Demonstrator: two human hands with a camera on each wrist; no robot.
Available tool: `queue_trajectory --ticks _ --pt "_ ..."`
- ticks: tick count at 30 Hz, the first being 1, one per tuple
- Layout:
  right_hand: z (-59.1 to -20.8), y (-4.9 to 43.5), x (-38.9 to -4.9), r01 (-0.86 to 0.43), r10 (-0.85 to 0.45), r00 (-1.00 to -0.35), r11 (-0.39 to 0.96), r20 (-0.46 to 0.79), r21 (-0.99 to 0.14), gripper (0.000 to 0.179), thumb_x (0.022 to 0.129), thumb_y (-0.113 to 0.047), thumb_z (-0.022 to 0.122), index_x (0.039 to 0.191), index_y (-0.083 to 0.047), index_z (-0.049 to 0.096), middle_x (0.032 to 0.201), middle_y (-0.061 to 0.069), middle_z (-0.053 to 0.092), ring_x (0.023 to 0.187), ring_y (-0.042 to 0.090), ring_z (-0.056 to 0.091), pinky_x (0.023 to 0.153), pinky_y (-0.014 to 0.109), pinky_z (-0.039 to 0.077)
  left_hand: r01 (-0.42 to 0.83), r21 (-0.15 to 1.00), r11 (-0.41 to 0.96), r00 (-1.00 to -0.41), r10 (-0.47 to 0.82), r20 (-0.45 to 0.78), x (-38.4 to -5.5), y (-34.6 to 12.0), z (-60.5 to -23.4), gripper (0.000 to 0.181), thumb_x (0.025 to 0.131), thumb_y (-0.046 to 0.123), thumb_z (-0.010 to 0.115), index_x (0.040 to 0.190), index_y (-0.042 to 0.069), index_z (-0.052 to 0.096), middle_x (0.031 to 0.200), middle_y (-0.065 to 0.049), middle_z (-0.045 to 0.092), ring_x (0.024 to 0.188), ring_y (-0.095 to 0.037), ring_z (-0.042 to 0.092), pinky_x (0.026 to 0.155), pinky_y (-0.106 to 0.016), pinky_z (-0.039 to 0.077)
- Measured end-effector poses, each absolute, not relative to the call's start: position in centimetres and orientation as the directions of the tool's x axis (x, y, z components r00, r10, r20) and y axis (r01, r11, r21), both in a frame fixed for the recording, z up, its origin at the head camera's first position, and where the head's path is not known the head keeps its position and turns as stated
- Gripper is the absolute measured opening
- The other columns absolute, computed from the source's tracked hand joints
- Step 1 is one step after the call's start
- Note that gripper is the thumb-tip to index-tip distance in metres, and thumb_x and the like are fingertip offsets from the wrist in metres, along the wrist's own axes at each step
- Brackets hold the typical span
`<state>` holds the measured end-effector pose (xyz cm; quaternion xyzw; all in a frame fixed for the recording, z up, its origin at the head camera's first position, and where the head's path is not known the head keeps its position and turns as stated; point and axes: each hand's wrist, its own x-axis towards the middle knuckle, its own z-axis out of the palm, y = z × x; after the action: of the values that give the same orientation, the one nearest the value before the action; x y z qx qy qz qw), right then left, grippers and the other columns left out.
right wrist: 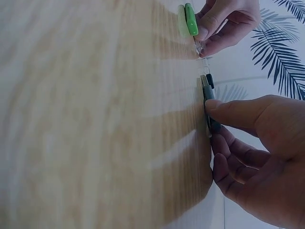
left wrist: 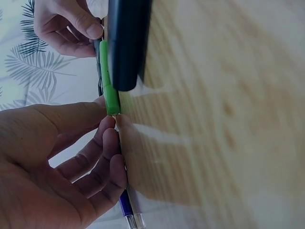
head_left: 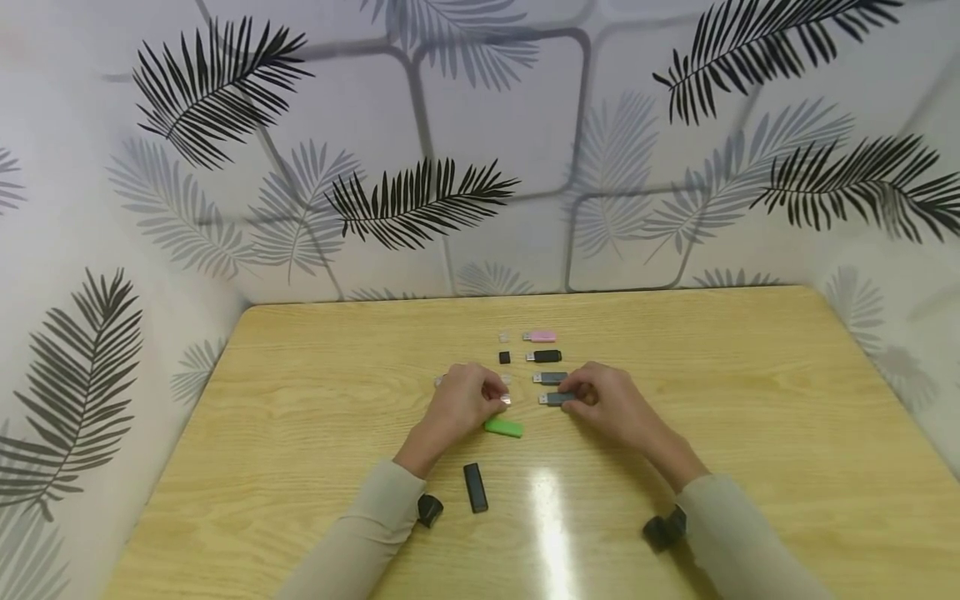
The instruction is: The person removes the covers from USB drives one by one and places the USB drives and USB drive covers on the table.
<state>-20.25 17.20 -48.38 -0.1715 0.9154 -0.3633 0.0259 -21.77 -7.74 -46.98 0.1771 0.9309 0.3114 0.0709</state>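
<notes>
My left hand point(head_left: 467, 398) pinches a small clear cap point(head_left: 506, 400) close over the table. With thumb and fingers, my right hand point(head_left: 606, 402) holds the rear end of a grey USB stick point(head_left: 555, 399), its metal plug pointing left toward that cap. Just behind it lies a second grey USB stick point(head_left: 550, 378), and a clear cap point(head_left: 507, 379) sits opposite it, partly behind my left fingers. A green USB stick point(head_left: 504, 428) lies right in front of my left hand. In the left wrist view a blue-purple stick point(left wrist: 126, 204) shows beyond my left fingers.
Farther back lie a pink USB stick point(head_left: 540, 337) with a clear cap point(head_left: 503, 337) and a black USB stick point(head_left: 544, 356) with a black cap point(head_left: 505, 357). Nearer me is a long black stick point(head_left: 476, 487). A patterned wall covering point(head_left: 510, 250) borders the table's far edge.
</notes>
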Motion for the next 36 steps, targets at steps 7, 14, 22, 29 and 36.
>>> queue_trajectory --ticks 7,14,22,29,36 --pt "-48.4 17.1 -20.5 -0.302 -0.34 -0.937 0.681 0.078 -0.667 0.013 0.087 -0.004 0.081 0.1 -0.007 0.076 0.095 0.003 0.067 0.083 0.016 0.061 0.071 0.029 0.053 0.303 0.606 0.735 -0.924 0.383 -0.004 -21.8 -8.0 -47.0 0.009 0.091 0.012 0.081 0.099 0.009 0.081 0.084 0.002 0.071 0.073 -0.008 0.061 0.064 -0.024 0.052" --pt "-48.4 17.3 -20.3 -0.314 -0.352 -0.932 0.658 0.089 -0.685 0.019 0.087 -0.005 0.081 0.106 -0.005 0.075 0.098 0.005 0.068 0.086 0.018 0.063 0.075 0.032 0.056 0.334 0.669 0.664 -0.91 0.413 0.044 -21.5 -8.6 -47.0 0.013 0.09 0.007 0.08 0.103 0.004 0.08 0.09 -0.004 0.074 0.077 -0.012 0.065 0.068 -0.026 0.055" --pt "-48.0 17.6 -19.6 -0.321 -0.315 -0.938 0.631 0.145 -0.707 0.027 0.088 -0.007 0.082 0.114 -0.003 0.074 0.105 0.009 0.07 0.093 0.024 0.067 0.08 0.038 0.059 0.28 0.767 0.577 -0.92 0.39 0.042 -21.0 -9.7 -47.0 0.016 0.091 0.002 0.077 0.107 0.001 0.078 0.092 -0.004 0.071 0.081 -0.016 0.066 0.071 -0.027 0.056" --pt "-47.7 17.9 -18.9 -0.339 -0.29 -0.936 0.591 0.199 -0.732 0.03 0.088 -0.009 0.082 0.116 -0.002 0.073 0.108 0.011 0.071 0.095 0.027 0.068 0.078 0.038 0.06 0.217 0.836 0.504 -0.942 0.334 0.043 -20.2 -10.8 -47.0 0.017 0.092 0.006 0.077 0.109 0.004 0.078 0.102 -0.005 0.074 0.087 -0.02 0.068 0.077 -0.033 0.057" --pt "-47.7 18.0 -18.2 -0.336 -0.268 -0.939 0.579 0.216 -0.743 0.033 0.09 -0.011 0.081 0.12 -0.003 0.071 0.112 0.011 0.071 0.098 0.025 0.068 0.079 0.038 0.06 0.202 0.866 0.458 -0.95 0.305 0.06 -19.5 -11.7 -47.1 0.02 0.092 0.006 0.078 0.112 0.004 0.077 0.108 -0.006 0.074 0.091 -0.021 0.069 0.081 -0.038 0.058"
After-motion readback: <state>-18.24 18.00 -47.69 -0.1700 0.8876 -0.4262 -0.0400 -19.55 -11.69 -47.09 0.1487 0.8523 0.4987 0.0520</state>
